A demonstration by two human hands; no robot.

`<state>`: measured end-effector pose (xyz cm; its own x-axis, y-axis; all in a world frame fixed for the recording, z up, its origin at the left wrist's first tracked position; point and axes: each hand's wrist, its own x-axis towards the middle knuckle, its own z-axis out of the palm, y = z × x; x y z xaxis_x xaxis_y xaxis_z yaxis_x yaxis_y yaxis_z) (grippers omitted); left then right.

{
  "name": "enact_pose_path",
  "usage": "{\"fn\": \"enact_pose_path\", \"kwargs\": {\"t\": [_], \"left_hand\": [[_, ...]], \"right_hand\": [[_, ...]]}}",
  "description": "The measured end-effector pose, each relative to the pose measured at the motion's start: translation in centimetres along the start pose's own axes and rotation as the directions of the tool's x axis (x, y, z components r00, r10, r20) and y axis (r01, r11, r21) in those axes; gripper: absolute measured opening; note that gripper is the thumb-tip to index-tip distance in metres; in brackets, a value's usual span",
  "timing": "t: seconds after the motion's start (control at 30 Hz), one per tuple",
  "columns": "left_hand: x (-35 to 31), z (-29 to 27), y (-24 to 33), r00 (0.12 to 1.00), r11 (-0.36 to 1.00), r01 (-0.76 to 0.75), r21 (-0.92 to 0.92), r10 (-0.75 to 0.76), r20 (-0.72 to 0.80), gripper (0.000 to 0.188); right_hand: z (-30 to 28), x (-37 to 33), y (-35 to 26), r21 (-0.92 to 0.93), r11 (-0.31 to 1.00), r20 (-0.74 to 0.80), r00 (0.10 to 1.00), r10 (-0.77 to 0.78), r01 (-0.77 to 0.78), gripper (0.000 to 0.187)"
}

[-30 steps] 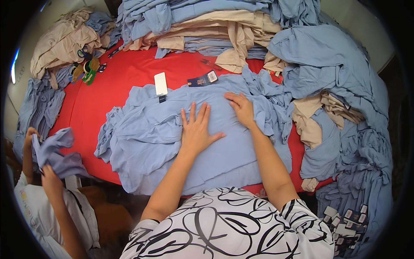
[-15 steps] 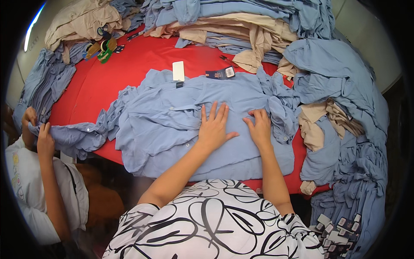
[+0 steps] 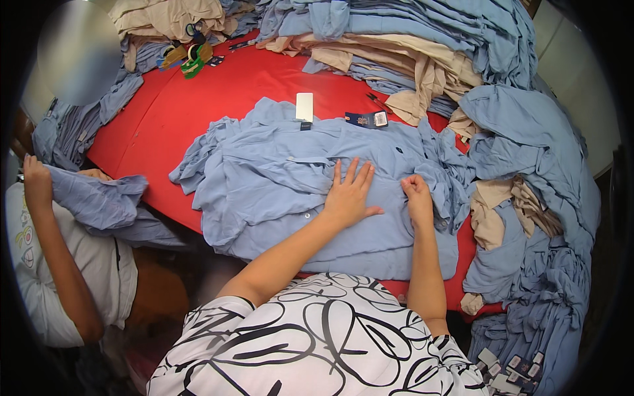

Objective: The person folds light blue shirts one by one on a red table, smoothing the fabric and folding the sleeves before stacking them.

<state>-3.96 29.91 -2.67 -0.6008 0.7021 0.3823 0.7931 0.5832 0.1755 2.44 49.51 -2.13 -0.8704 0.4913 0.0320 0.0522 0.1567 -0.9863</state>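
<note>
A light-blue button-up shirt lies spread on the red-covered table in front of me, its sleeves bunched at both sides. My left hand rests flat on its middle, open, with fingers and thumb spread. Farther right, my right hand is closed, its fingertips drawn together in a pinch on the shirt's cloth. A blank cream tag and a dark hang tag with a white sticker stick out past the collar edge.
At left a co-worker's hand holds up another blue garment. Stacks of blue and beige clothes line the far side; more blue garments heap at right. Green tape and red-handled snips lie on the red cloth.
My right hand has gone from loosely spread fingers to a pinch. My left hand stays flat. The co-worker's garment has come off my shirt and drawn away left. The view has shifted.
</note>
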Motion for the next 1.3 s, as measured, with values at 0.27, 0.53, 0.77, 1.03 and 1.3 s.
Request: {"fn": "enact_pose_path", "kwargs": {"t": [0.27,0.53,0.77,1.03,1.3], "left_hand": [[-0.2,-0.2,-0.2,0.999,1.0,-0.008,-0.026,0.007,-0.047,0.102],[-0.5,-1.1,0.1,0.974,0.971,-0.184,-0.15,0.16,-0.161,0.069],[-1.2,-0.9,-0.5,0.952,0.959,-0.245,-0.144,0.21,-0.224,0.063],[-0.5,-1.0,0.8,0.933,0.939,-0.306,-0.157,0.263,-0.247,0.066],[-1.3,-1.2,0.0,0.952,0.959,-0.251,-0.131,0.22,-0.215,0.071]], "right_hand": [[-0.4,0.8,0.4,0.03,0.999,0.035,0.999,0.021,-0.022,0.014],[-1.6,0.9,0.3,0.07,0.996,0.044,0.998,0.05,-0.053,0.014],[-1.2,1.5,0.9,0.005,1.0,0.053,0.998,0.028,-0.028,0.012],[-3.9,1.7,2.7,0.045,0.999,0.04,0.999,-0.012,0.01,0.006],[-2.2,2.0,1.8,0.038,0.999,0.095,0.995,-0.002,-0.002,0.014]]}}
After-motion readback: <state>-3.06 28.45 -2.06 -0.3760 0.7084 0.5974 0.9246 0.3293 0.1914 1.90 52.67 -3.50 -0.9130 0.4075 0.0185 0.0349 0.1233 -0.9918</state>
